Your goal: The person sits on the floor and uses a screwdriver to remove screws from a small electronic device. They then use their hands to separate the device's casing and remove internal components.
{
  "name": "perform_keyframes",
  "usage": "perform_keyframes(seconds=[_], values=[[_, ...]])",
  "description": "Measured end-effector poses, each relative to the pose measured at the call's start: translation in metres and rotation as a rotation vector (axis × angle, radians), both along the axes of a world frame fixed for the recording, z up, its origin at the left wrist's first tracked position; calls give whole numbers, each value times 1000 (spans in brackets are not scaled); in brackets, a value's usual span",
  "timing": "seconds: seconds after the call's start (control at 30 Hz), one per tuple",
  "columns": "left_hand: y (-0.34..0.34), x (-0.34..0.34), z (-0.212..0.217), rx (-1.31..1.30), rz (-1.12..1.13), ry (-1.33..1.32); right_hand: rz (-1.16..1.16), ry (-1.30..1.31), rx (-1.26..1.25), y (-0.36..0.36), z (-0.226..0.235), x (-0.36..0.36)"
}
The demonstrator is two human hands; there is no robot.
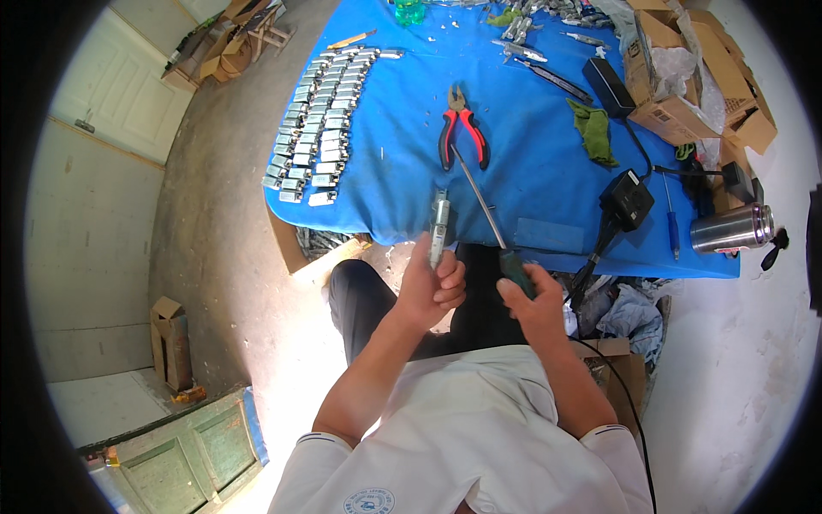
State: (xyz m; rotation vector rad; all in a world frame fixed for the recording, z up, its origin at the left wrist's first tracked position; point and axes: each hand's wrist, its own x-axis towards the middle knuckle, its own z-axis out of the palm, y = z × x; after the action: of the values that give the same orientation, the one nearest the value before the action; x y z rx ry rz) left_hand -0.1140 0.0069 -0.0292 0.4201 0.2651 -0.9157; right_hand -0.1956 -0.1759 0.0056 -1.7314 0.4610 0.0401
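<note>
My left hand (425,287) is closed around the lower end of a narrow silver metal piece (440,224), which looks like a cabinet hinge and points up over the table's near edge. In my right hand (538,301) is a screwdriver (515,269) with a dark green handle. Its long shaft slants up and left, apart from the metal piece, with the tip by the pliers. Those pliers (465,133), with red and black handles, lie on the blue cloth (394,184) beyond my hands, their handles spread.
Rows of similar silver pieces (318,128) cover the table's left side. A loose pile (556,13) lies at the far right, near an open cardboard box (676,77). A black adapter (628,200), a blue screwdriver (672,227) and a steel bottle (728,230) are on the right.
</note>
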Motion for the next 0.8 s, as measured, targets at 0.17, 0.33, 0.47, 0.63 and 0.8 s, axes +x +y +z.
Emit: perform_keyframes(seconds=[0.17, 0.33, 0.47, 0.63, 0.8], values=[[-4, -15, 9, 139, -115, -49, -6, -18, 169, 32, -8, 24], [-9, -34, 8, 235, -249, -45, 15, -13, 303, 40, -7, 33], [-10, -41, 14, 292, -296, -180, 77, -182, 233, 32, 12, 36], [11, -40, 1, 319, -182, -379, 517, 98, 166, -12, 45, 45], [20, -32, 11, 390, -46, -443, 869, 70, 96, -31, 49, 57]])
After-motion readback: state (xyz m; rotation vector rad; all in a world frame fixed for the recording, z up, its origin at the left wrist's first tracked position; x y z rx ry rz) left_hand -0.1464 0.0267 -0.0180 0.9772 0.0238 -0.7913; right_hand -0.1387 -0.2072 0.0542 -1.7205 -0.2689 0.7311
